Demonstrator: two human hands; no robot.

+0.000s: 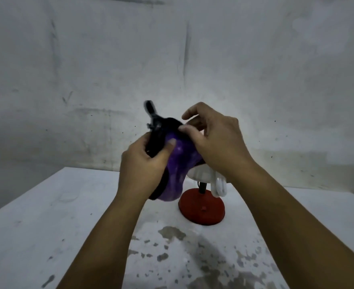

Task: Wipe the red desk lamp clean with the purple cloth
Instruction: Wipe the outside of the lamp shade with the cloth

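A grey, stained wall fills the upper half of the view behind a white table, its top worn and blotched with dark patches near the front edge. Two bare forearms reach in from the bottom of the frame and meet above the middle of the table. There a red desk lamp stands on its round red base, a thin dark stem rising from it to the head, which is tipped so that the white inside and a white coiled bulb hang out on the right. The right hand rests over the top of the lamp head, its fingers curled, the thumb and forefinger pinching the upper edge of the purple cloth. The left hand grips the same cloth from the left, thumb pressed flat on the purple face and fingers wrapped round a dark fold. The cloth, purple with pale flecks and a black edge, is draped across the lamp head and hangs down just left of the base without touching the table. A black part, possibly the lamp's arm joint though blurred, sticks up behind the left hand.
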